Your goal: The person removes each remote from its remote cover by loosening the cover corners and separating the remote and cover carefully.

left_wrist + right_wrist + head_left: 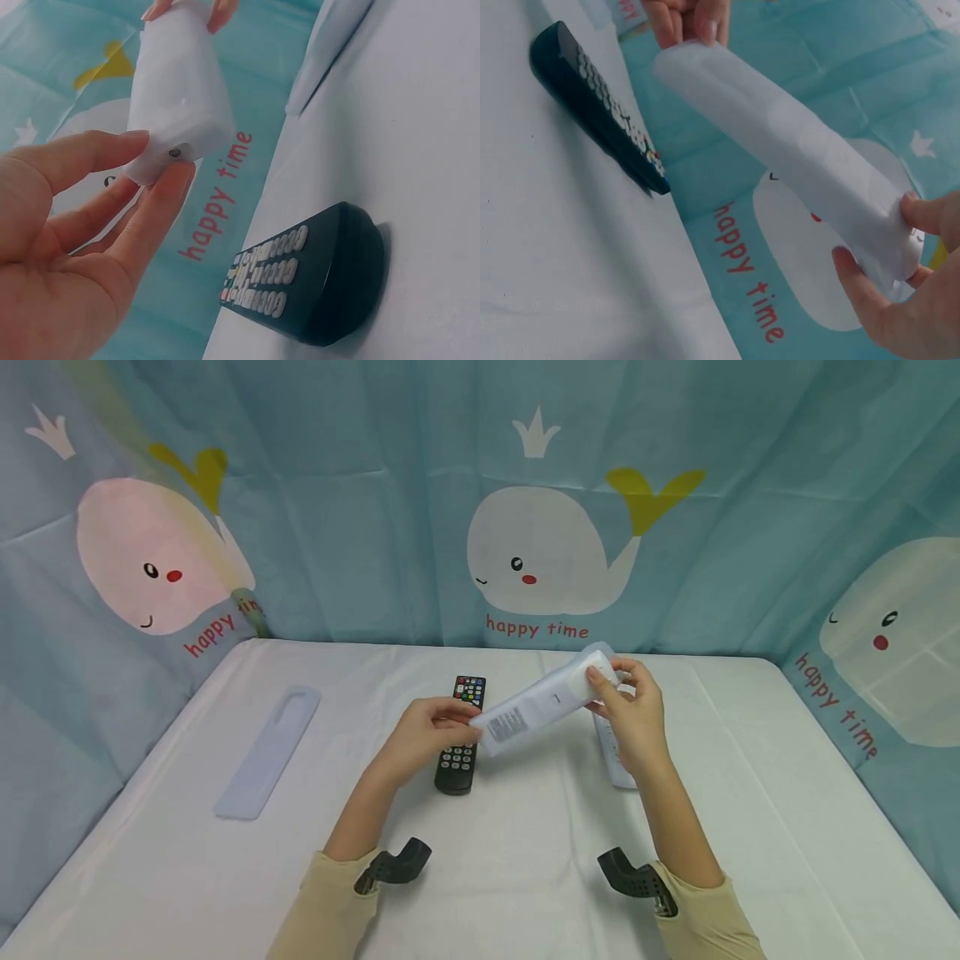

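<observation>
- A pale blue silicone sleeve (267, 752) lies flat at the left of the white surface (525, 860).
- The left hand (427, 735) pinches the near end of a white remote in a translucent cover (543, 706), held above a black remote (461, 739).
- The right hand (633, 710) grips its far end.
- Another white remote (615, 760) lies beneath the right hand.

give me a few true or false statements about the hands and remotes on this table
1. Both hands hold the white remote above the table. True.
2. The black remote is held in the left hand. False: it lies on the white table, buttons up.
3. The right hand grips the white remote's far end. True.
4. The pale blue sleeve lies right of the black remote. False: it lies far to its left.
</observation>
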Tool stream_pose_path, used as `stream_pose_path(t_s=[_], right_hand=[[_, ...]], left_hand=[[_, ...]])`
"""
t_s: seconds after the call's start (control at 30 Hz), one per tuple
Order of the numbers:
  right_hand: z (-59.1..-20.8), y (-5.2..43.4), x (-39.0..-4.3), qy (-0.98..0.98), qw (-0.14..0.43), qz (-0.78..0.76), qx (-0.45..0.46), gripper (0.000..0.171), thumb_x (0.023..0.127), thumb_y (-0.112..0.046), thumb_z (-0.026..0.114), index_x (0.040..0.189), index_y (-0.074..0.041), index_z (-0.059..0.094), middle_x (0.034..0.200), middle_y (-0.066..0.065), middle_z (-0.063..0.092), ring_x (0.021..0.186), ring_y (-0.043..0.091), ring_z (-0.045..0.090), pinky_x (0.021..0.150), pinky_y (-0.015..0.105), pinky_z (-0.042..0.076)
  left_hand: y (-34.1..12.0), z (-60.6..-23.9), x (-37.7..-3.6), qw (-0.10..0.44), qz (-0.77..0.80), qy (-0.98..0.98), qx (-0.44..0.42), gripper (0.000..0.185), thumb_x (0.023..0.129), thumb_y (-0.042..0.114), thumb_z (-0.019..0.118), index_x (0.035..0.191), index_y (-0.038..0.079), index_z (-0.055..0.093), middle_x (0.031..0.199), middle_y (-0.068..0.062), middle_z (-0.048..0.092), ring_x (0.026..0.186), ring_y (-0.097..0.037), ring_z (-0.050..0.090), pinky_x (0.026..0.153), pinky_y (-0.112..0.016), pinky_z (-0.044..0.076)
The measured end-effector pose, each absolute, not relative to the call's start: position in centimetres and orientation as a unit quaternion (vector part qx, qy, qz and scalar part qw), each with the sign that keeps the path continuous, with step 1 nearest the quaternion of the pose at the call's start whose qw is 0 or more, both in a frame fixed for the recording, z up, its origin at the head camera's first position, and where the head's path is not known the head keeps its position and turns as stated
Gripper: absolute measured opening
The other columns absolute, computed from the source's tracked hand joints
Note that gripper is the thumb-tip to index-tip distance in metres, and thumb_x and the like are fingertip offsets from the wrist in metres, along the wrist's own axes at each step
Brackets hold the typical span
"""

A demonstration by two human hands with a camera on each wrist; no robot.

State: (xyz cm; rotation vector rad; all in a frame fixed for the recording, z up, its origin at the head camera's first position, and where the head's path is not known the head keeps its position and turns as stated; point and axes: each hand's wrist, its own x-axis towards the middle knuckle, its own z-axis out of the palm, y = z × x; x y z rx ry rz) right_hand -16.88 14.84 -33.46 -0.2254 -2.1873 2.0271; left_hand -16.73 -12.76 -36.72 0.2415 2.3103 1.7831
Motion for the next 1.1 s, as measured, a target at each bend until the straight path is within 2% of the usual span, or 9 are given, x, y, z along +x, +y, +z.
stream_pose_path(t_s=[0.1, 0.17, 0.3, 0.47, 0.67, 0.87, 0.97, 1.1], right_hand=[[-33.44, 14.91, -16.8, -0.757, 0.075, 0.643, -0.09, 0.042, 0.105, -0.025, 0.068, 0.135, 0.0, 0.055, 0.142, 0.011, 0.03, 0.112, 0.016, 0.053, 0.088, 0.019, 0.059], [-33.43, 14.96, -16.7, -0.78, 0.078, 0.613, -0.096, 0.043, 0.104, -0.03, 0.069, 0.134, -0.002, 0.057, 0.142, 0.009, 0.029, 0.113, 0.013, 0.047, 0.085, 0.017, 0.055], [-33.54, 15.03, -16.69, -0.807, 0.098, 0.576, -0.09, 0.041, 0.103, -0.03, 0.07, 0.132, -0.002, 0.061, 0.128, 0.006, 0.038, 0.108, 0.014, 0.038, 0.071, 0.021, 0.046], [-33.63, 15.14, -16.86, -0.809, 0.116, 0.573, -0.063, 0.04, 0.103, -0.025, 0.071, 0.13, 0.002, 0.061, 0.116, 0.005, 0.049, 0.103, 0.014, 0.042, 0.066, 0.018, 0.042], [-33.77, 15.56, -16.87, -0.811, 0.106, 0.574, -0.04, 0.041, 0.102, -0.024, 0.072, 0.133, 0.001, 0.062, 0.119, 0.007, 0.057, 0.103, 0.013, 0.047, 0.074, 0.017, 0.044], [-33.96, 15.63, -16.91, -0.809, 0.11, 0.576, -0.02, 0.039, 0.103, -0.024, 0.072, 0.132, -0.001, 0.062, 0.121, 0.012, 0.068, 0.099, 0.013, 0.056, 0.08, 0.018, 0.048], [-34.11, 15.65, -16.96, -0.807, 0.124, 0.578, -0.017, 0.038, 0.103, -0.024, 0.071, 0.133, -0.002, 0.062, 0.111, 0.007, 0.074, 0.094, 0.011, 0.059, 0.08, 0.018, 0.049], [-34.19, 15.76, -17.06, -0.789, 0.146, 0.596, -0.017, 0.037, 0.103, -0.021, 0.07, 0.135, -0.004, 0.062, 0.098, -0.008, 0.074, 0.09, 0.012, 0.061, 0.076, 0.018, 0.051]], left_hand=[[-13.02, -36.61, -16.87, 0.103, 0.608, 0.783, 0.08, 0.033, 0.093, 0.004, 0.078, 0.124, -0.004, 0.071, 0.113, -0.017, 0.076, 0.095, -0.015, 0.074, 0.089, -0.037, 0.062], [-13.14, -36.61, -17.01, 0.104, 0.61, 0.782, 0.077, 0.032, 0.093, 0.003, 0.077, 0.124, -0.005, 0.071, 0.114, -0.017, 0.076, 0.095, -0.016, 0.074, 0.089, -0.037, 0.062], [-13.2, -36.68, -17.22, 0.107, 0.613, 0.779, 0.078, 0.031, 0.094, 0.002, 0.077, 0.124, -0.006, 0.071, 0.115, -0.018, 0.075, 0.097, -0.016, 0.074, 0.089, -0.034, 0.062], [-13.21, -36.68, -17.15, 0.109, 0.623, 0.77, 0.079, 0.032, 0.095, 0.0, 0.075, 0.125, -0.009, 0.069, 0.117, -0.022, 0.074, 0.096, -0.014, 0.074, 0.087, -0.03, 0.062], [-13.36, -36.6, -17.05, 0.1, 0.651, 0.75, 0.062, 0.032, 0.095, -0.004, 0.073, 0.125, -0.013, 0.068, 0.123, -0.026, 0.071, 0.096, -0.015, 0.074, 0.089, -0.03, 0.063], [-13.39, -36.67, -17.11, 0.087, 0.668, 0.737, 0.056, 0.027, 0.096, -0.006, 0.071, 0.121, -0.015, 0.069, 0.121, -0.028, 0.069, 0.094, -0.015, 0.073, 0.086, -0.028, 0.063], [-13.21, -36.73, -17.11, 0.094, 0.678, 0.726, 0.058, 0.027, 0.096, -0.008, 0.07, 0.121, -0.017, 0.068, 0.121, -0.027, 0.069, 0.091, -0.012, 0.073, 0.085, -0.027, 0.063], [-12.94, -36.64, -17.01, 0.102, 0.691, 0.714, 0.059, 0.027, 0.097, -0.008, 0.069, 0.122, -0.018, 0.068, 0.12, -0.027, 0.07, 0.085, -0.009, 0.075, 0.083, -0.026, 0.063]])
